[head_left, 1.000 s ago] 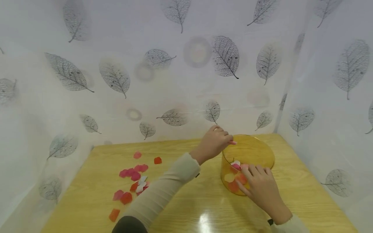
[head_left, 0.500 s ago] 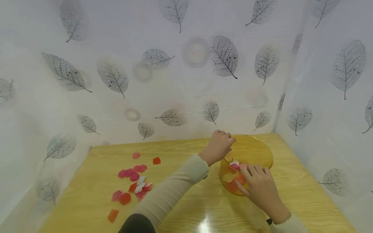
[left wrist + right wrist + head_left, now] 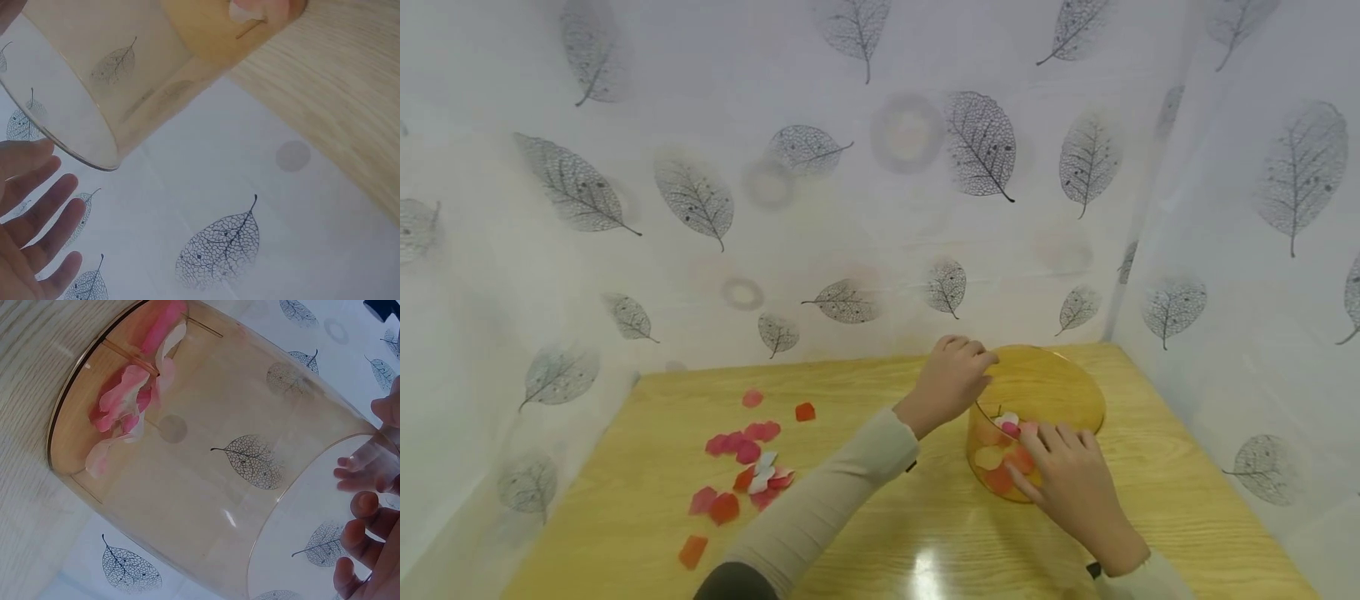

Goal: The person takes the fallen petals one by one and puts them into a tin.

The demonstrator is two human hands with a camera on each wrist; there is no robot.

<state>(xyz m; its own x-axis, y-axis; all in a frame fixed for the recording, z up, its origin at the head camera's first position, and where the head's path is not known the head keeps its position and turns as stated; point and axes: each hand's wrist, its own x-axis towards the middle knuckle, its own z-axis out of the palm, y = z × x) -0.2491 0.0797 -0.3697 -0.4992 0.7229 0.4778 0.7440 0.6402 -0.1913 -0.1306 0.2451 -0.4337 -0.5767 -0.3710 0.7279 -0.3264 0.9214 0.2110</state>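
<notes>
A see-through amber tub (image 3: 1052, 379) stands at the right of the table, with pink, white and red petals (image 3: 1000, 477) at its bottom. Beside its left rim is my left hand (image 3: 947, 382). In the left wrist view, the fingers (image 3: 59, 212) are spread and loosely bent, with nothing between them. My right hand (image 3: 1075, 487) holds the tub's near rim, thumb against the outside and fingertips over the mouth. Through the wall in the right wrist view, crumpled petals (image 3: 128, 397) show at the base.
Loose pink, red and white petals (image 3: 748, 452) lie scattered over the left half of the wooden table (image 3: 880, 533). White sheeting (image 3: 880, 233) printed with grey leaves encloses the back and both sides.
One second ago my left hand had a pink petal at its fingertips over the rim; now they are bare. It dipped toward the tub, then drew slightly back left. The right hand stays put.
</notes>
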